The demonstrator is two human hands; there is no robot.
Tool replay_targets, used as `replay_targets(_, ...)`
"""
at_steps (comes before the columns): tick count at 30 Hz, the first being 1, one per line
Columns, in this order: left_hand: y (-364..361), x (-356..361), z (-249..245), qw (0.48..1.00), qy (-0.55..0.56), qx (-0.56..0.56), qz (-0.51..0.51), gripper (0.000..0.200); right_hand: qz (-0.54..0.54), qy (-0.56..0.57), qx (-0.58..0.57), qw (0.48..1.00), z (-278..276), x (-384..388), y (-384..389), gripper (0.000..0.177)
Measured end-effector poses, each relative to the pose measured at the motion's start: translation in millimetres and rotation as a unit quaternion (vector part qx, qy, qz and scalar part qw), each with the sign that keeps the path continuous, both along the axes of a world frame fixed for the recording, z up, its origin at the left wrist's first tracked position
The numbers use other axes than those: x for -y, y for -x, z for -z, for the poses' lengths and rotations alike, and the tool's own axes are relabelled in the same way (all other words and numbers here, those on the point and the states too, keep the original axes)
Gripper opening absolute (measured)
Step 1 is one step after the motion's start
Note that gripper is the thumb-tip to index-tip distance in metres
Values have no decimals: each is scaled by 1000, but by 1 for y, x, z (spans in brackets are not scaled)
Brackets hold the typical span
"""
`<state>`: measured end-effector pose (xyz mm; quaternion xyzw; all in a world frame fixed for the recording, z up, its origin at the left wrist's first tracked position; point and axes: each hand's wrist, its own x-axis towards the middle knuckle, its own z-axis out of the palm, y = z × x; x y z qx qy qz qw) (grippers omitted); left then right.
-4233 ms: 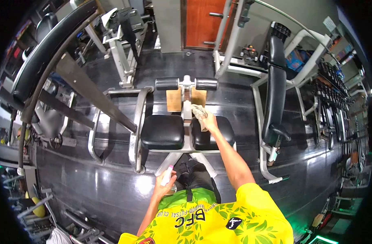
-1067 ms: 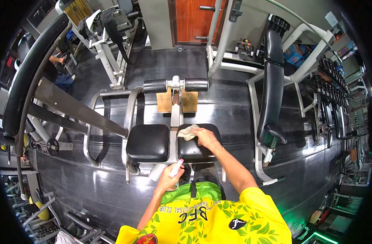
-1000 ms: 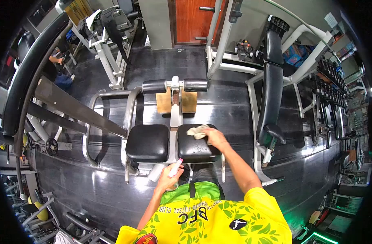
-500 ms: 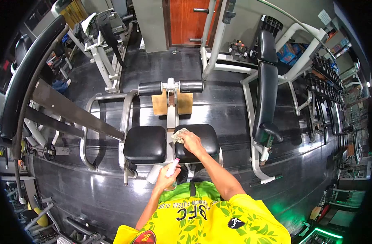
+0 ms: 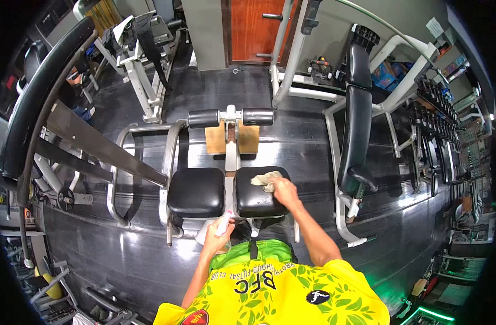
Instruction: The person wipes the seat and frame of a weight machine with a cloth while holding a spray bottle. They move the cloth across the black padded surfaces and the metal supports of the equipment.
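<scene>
A pale cloth lies against the right black seat pad, gripped at its right end by my right hand. My left hand is wrapped round a spray bottle with a white and pink top, just below the gap between the two pads. The left black pad is untouched. Beyond the pads stand two black foam rollers on a metal post, with a wooden plate behind it.
An upright black bench stands to the right, with a dumbbell rack farther right. On the left a machine's long metal beam slopes towards the pads. A reddish door is at the back.
My right hand has moved right across the right pad with the cloth, off its left edge. My left hand still holds the bottle, and the view has shifted slightly.
</scene>
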<state>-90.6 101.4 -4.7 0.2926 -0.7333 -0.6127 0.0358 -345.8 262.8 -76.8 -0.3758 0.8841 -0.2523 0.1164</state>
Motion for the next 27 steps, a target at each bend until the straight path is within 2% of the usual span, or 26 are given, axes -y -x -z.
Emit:
replay_targets(1, 0, 0, -3, 1000, -8, 9, -6, 18, 2, -47, 36, 998, -15, 17, -13, 38)
replay_targets(6, 4, -3, -6, 1000, 0, 22, -3, 19, -72, 29, 10, 997, -1, 57, -54, 39)
replay_targets(8, 6, -4, -6, 999, -30, 19, -6, 20, -117, 12, 15, 993, -3, 41, -45, 40)
replay_targets(9, 6, -4, -5, 999, -30, 19, -6, 20, -116, -37, -19, 992, -7, 26, -37, 41)
replay_targets(12, 6, -3, 0, 1000, 11, -17, 15, 21, -83, -40, -8, 996, -16, -31, -4, 43)
replay_targets(15, 2, -1, 2, 999, -8, 19, 29, 22, -30, -25, 7, 999, -14, -61, 7, 38)
replay_targets(18, -1, 0, 1, 1000, 5, -9, 24, 21, 17, 17, -13, 1000, 2, -45, -11, 36)
replay_targets(19, -1, 0, -2, 1000, -6, -2, 21, 21, 17, -1, -6, 1000, -16, -28, -23, 36)
replay_targets(22, 2, -2, -1, 1000, -26, 5, 15, 19, -28, 90, 17, 995, -7, 13, -58, 36)
replay_targets(25, 10, -3, -4, 999, -33, -7, 19, 18, -47, 59, 24, 997, -17, 39, -85, 38)
replay_targets(27, 14, -3, -5, 999, -30, -18, 26, 18, -64, 54, 29, 996, -29, 24, -82, 41)
